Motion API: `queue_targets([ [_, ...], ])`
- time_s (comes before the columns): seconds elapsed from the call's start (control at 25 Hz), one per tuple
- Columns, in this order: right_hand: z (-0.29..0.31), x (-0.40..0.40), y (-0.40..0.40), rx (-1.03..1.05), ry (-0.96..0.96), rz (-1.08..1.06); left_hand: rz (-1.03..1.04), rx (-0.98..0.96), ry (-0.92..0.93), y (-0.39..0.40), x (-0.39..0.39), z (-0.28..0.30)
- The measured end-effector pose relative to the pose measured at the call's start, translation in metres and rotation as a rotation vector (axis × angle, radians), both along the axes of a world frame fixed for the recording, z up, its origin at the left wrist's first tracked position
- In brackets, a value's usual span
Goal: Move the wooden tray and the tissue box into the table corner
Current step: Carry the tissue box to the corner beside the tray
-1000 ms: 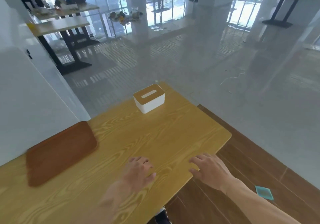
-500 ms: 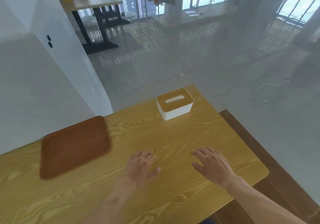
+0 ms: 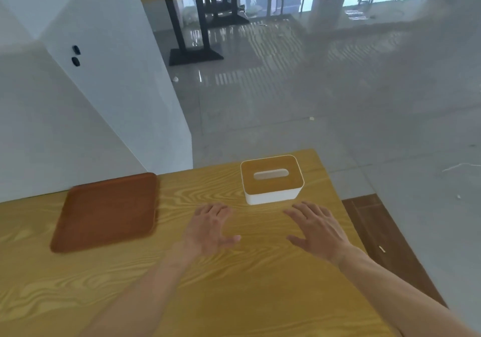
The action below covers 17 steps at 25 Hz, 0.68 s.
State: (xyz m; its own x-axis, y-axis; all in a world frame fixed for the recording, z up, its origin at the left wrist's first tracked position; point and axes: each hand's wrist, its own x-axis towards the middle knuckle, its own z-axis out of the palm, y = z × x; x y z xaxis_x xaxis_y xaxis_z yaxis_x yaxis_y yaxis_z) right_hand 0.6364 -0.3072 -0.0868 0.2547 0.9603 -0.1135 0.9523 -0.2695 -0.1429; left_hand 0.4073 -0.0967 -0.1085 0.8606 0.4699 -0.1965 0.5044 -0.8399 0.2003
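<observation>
Near the white tissue box with a wooden lid (image 3: pixel 272 180), both empty hands spread wide; grab both sides evenly, lift straight

Bare table (image 3: pixel 234 297) lies between the wooden tray (image 3: pixel 106 211) at the far left edge and the tissue box (image 3: pixel 272 180) near the far right corner. The white wall (image 3: pixel 65 141) blocks the tray's far side. Left hand (image 3: pixel 208 228) and right hand (image 3: pixel 318 230), both spread wide and holding nothing, sit just short of the box.
</observation>
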Motion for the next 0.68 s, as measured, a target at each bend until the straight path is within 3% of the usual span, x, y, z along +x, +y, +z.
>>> queue_targets([
  [0.2,-0.002,0.072,0.047,-0.092,-0.036,0.047,0.011,0.034,0.047,0.032,0.074,0.007],
  [0.36,-0.009,0.111,0.088,-0.154,-0.034,0.061,0.033,-0.008,0.186,0.056,0.121,0.011],
  [0.68,-0.031,0.132,0.132,-0.281,0.06,0.116,-0.01,-0.054,0.404,0.075,0.153,0.007],
])
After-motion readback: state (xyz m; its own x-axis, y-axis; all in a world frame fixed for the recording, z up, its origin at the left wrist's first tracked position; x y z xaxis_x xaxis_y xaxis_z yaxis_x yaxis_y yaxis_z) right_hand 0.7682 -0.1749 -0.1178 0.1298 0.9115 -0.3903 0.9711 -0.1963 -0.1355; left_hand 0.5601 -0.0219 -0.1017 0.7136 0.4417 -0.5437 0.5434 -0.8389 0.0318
